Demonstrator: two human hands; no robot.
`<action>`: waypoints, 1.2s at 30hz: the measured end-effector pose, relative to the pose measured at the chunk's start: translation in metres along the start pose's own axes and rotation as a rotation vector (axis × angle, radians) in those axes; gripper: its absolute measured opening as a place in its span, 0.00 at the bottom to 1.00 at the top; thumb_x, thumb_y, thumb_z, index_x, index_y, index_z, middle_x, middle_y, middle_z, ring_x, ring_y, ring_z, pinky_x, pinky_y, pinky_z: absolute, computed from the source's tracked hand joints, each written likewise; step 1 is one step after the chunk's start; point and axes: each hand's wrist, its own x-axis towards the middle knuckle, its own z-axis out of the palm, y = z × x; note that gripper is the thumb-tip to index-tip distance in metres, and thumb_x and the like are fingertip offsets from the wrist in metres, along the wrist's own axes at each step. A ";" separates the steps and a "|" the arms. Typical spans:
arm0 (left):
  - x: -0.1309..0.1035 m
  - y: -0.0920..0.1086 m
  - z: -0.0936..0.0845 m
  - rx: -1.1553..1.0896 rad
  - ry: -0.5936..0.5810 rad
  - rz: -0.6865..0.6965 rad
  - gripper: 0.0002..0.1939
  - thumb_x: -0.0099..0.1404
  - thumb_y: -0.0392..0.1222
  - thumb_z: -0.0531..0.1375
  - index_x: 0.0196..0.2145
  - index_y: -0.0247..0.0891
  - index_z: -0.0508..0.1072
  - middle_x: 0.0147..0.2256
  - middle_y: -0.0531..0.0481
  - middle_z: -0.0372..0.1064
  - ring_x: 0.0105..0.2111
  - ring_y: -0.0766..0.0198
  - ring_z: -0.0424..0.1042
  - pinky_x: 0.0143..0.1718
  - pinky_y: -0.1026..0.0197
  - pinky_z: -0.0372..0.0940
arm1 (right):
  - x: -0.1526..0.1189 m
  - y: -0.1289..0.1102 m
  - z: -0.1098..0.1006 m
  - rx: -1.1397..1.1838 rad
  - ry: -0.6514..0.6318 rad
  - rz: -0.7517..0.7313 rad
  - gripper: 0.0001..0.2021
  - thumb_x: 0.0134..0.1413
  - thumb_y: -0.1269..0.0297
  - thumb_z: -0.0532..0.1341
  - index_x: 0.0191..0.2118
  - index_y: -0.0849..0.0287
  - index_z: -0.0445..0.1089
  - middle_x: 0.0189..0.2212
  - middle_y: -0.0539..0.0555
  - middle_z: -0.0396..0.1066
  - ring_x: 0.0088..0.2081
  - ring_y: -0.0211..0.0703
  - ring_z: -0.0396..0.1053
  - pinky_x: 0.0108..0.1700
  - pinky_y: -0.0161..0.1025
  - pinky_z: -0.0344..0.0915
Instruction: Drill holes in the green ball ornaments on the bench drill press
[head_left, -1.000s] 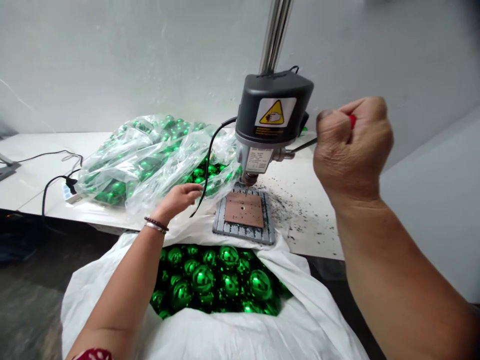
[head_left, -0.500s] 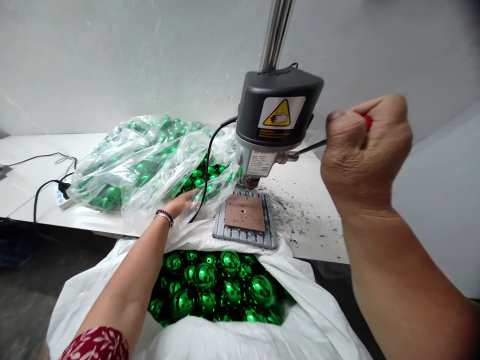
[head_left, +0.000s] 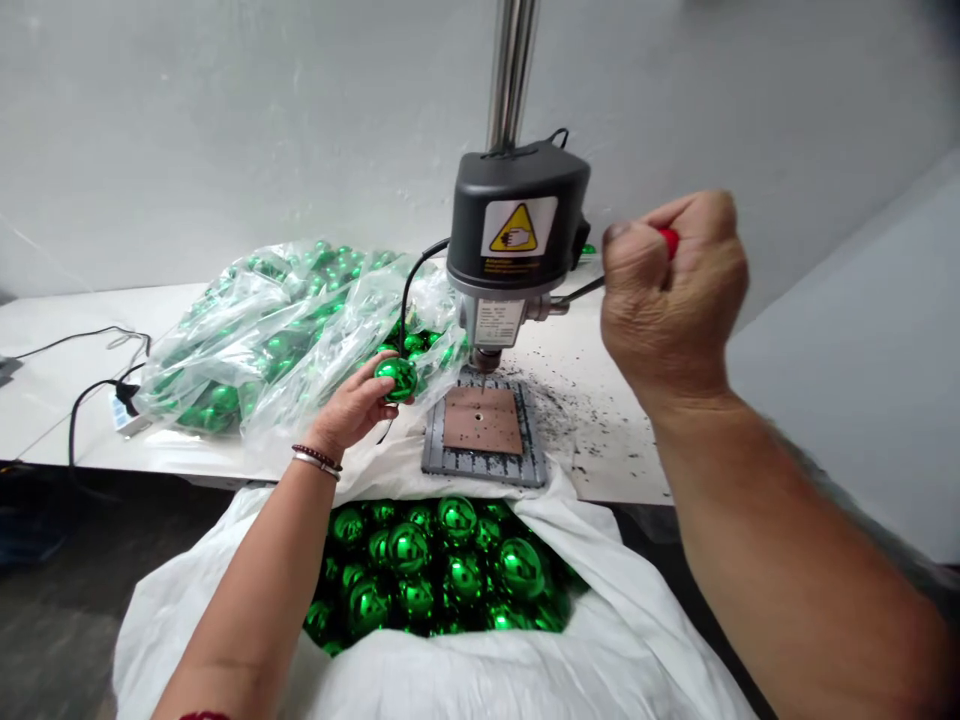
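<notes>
A shiny green ball [head_left: 395,380] is held between the thumb and fingers of my left hand [head_left: 356,405], just left of the drill press [head_left: 517,225]. My right hand [head_left: 671,295] is closed in a fist round the drill press lever [head_left: 583,290], whose red knob [head_left: 668,242] shows beside the thumb. Under the chuck [head_left: 488,360] a brown square board [head_left: 482,420] with a small hole lies on the grooved grey base [head_left: 534,455]. Behind my left hand lies a clear plastic bag [head_left: 300,335] full of green balls.
In front of the table a white sack [head_left: 645,620] gapes, with many green balls [head_left: 409,548] inside. Dark shavings [head_left: 570,415] litter the white table [head_left: 45,400]. A black cable [head_left: 405,300] hangs by the drill; a power strip [head_left: 129,412] sits at left.
My left hand has come out of the plastic bag with a green ball in its fingers. The right hand stays on the lever, and the view has shifted slightly.
</notes>
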 end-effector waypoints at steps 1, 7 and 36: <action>0.002 -0.001 0.007 0.116 0.005 -0.014 0.33 0.53 0.48 0.64 0.56 0.41 0.64 0.36 0.51 0.70 0.32 0.65 0.71 0.29 0.65 0.63 | 0.000 -0.001 0.000 0.015 0.007 -0.012 0.09 0.59 0.62 0.54 0.33 0.62 0.57 0.25 0.45 0.57 0.27 0.28 0.53 0.34 0.32 0.53; 0.021 -0.018 0.043 0.763 -0.012 0.064 0.33 0.52 0.48 0.65 0.55 0.36 0.68 0.43 0.47 0.72 0.42 0.58 0.70 0.47 0.56 0.64 | -0.001 -0.001 -0.001 0.043 0.021 -0.053 0.09 0.59 0.61 0.54 0.32 0.60 0.56 0.23 0.46 0.55 0.25 0.29 0.52 0.32 0.32 0.55; 0.046 -0.044 0.081 1.024 -0.059 0.113 0.32 0.51 0.45 0.66 0.55 0.38 0.68 0.42 0.47 0.74 0.40 0.58 0.72 0.46 0.56 0.66 | -0.001 -0.006 -0.007 0.079 0.000 -0.033 0.11 0.57 0.55 0.49 0.30 0.56 0.49 0.28 0.50 0.57 0.30 0.34 0.55 0.35 0.34 0.57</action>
